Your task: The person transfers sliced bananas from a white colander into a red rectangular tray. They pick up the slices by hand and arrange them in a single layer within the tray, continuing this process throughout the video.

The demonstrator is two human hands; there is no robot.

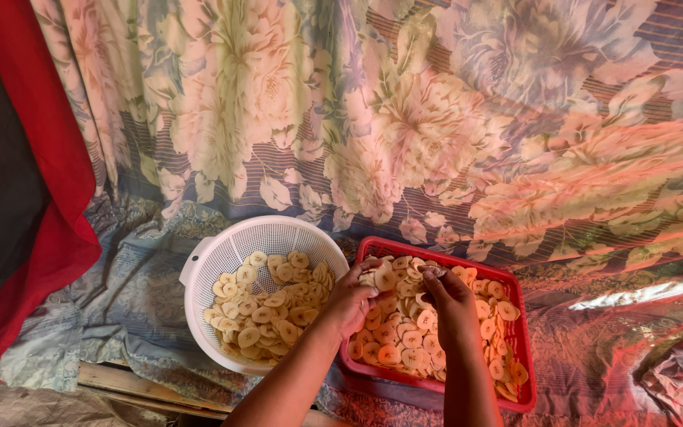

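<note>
Centrally, at lower middle of the frame, both hands work above the red rectangular plastic crate of pale yellow round fruit slices. The left hand pinches a small stack of slices; the right hand closes its fingertips on one darker slice. To the left sits the white round perforated plastic colander, part-filled with similar slices. Good practice, judged here: keep pinches light, since thin slices crack easily, and work low over the crate.
</note>
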